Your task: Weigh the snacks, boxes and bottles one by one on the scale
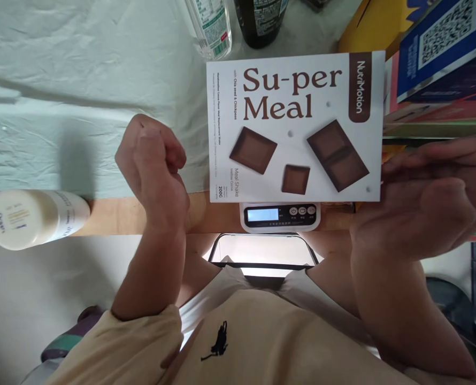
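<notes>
Squarely in the middle of the view, a white Su-per Meal box [296, 128] lies flat on a small digital kitchen scale [280, 215], covering the platform so that only the scale's front strip with its pale display and three round buttons shows below the box's near edge. The box is sealed as far as can be seen; its printed face carries brown chocolate squares, the word NutriMotion on a brown tab, and "Meal Shake". What it holds cannot be seen. The right hand [430, 198] is blurred, its fingers stretched out flat and together beside the box's right edge, at or just against it; whether it actually grips the box cannot be told. The left hand [153, 166] hangs just to the left of the box, curled into a loose fist with nothing visible inside it, and not touching the box. At the left, a cream plastic bottle [33, 218] lies on its side across the wooden table edge [113, 214], cap towards the camera. Behind the box stand a clear bottle [209, 27] with a green-and-white label and a dark bottle [260, 21], both cut off at the top. To the right, a stack of colourful cartons [438, 69] sits close beside the box, a blue one with a QR code uppermost. A pale cloth [61, 80] covers the tabletop.
</notes>
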Action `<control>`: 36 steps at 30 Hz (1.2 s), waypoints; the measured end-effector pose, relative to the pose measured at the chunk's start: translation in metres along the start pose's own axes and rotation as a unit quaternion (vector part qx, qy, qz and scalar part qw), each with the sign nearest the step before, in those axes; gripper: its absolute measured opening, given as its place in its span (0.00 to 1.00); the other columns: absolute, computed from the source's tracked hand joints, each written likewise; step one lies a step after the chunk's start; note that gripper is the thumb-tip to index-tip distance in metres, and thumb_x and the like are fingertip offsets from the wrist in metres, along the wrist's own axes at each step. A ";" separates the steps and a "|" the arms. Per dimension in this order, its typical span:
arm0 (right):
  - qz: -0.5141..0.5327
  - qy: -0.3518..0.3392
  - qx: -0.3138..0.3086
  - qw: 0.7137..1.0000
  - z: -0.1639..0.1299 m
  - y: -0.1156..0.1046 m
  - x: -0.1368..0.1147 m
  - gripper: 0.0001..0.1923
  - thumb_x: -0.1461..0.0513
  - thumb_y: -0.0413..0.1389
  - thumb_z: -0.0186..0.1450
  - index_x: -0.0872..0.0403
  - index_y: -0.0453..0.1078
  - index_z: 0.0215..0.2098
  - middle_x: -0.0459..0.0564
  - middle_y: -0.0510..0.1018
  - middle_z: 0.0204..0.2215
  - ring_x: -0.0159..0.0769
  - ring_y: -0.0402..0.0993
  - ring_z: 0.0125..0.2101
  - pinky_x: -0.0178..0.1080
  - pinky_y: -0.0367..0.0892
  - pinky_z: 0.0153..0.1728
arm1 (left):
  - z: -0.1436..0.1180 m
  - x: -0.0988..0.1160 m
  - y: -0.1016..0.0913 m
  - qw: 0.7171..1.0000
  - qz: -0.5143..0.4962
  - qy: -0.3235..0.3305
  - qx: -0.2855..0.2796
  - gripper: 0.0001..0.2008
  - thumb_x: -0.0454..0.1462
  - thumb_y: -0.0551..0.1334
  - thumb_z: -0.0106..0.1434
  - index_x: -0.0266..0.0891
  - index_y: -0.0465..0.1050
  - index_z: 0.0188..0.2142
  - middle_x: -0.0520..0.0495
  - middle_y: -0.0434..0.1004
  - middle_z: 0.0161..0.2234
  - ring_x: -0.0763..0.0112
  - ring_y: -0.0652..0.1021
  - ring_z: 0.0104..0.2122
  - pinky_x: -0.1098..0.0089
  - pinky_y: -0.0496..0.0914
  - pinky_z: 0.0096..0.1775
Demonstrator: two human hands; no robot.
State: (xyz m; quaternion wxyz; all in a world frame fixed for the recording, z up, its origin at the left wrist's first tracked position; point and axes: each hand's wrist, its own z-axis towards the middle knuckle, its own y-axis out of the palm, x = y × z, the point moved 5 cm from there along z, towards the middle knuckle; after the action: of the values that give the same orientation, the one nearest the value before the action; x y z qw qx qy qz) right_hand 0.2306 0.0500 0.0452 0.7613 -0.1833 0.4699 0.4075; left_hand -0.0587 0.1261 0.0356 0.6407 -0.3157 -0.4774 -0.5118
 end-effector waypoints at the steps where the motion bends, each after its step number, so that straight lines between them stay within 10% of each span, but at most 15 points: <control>1: 0.000 0.000 0.005 1.000 0.000 -0.001 0.001 0.14 0.49 0.64 0.63 0.47 0.83 0.40 0.45 0.67 0.27 0.32 0.65 0.28 0.45 0.70 0.39 | 0.000 0.002 0.000 1.000 -0.002 0.021 0.009 0.15 0.32 0.60 0.70 0.42 0.64 0.25 0.56 0.52 0.18 0.78 0.53 0.17 0.68 0.44 0.23; 7: -0.003 0.009 0.007 1.000 -0.002 0.003 -0.001 0.10 0.61 0.57 0.62 0.51 0.79 0.38 0.46 0.67 0.28 0.30 0.64 0.28 0.42 0.62 0.36 | 0.003 0.007 0.003 0.999 -0.010 0.041 0.016 0.10 0.27 0.59 0.76 0.40 0.70 0.37 0.59 0.58 0.21 0.81 0.57 0.15 0.71 0.45 0.19; 12: -0.010 0.007 0.000 1.000 -0.004 0.009 -0.007 0.09 0.64 0.55 0.63 0.49 0.77 0.37 0.46 0.66 0.28 0.32 0.61 0.29 0.41 0.62 0.35 | 0.005 0.008 -0.004 0.997 -0.006 0.069 -0.031 0.21 0.13 0.55 0.48 0.39 0.71 0.27 0.53 0.70 0.27 0.77 0.70 0.25 0.70 0.57 0.26; 17: -0.025 -0.002 -0.002 1.000 -0.002 0.010 -0.006 0.07 0.64 0.55 0.61 0.51 0.74 0.35 0.46 0.67 0.28 0.32 0.63 0.28 0.40 0.61 0.32 | -0.001 0.008 0.000 0.994 0.024 0.066 -0.078 0.15 0.21 0.55 0.55 0.40 0.66 0.19 0.53 0.55 0.16 0.78 0.56 0.17 0.64 0.44 0.23; 23: -0.029 -0.004 -0.007 1.000 -0.001 0.012 -0.006 0.06 0.64 0.52 0.61 0.53 0.70 0.35 0.45 0.66 0.27 0.29 0.66 0.27 0.37 0.61 0.29 | 0.002 -0.003 0.001 0.995 0.085 0.015 -0.058 0.05 0.33 0.71 0.66 0.42 0.78 0.35 0.51 0.72 0.29 0.72 0.70 0.29 0.63 0.60 0.33; 36: -0.104 0.072 -0.156 0.980 -0.015 0.019 0.010 0.20 0.58 0.50 0.70 0.45 0.64 0.60 0.51 0.74 0.56 0.42 0.75 0.57 0.53 0.76 0.58 | -0.012 -0.026 0.031 0.981 -0.034 -0.165 -0.094 0.22 0.57 0.70 0.65 0.44 0.78 0.45 0.48 0.78 0.40 0.60 0.74 0.42 0.58 0.69 0.45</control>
State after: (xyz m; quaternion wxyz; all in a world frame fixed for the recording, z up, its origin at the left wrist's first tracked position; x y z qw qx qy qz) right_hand 0.2096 0.0558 0.0310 0.7257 -0.3766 0.4329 0.3798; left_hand -0.0260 0.1329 0.0096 0.5026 -0.4378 -0.5373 -0.5167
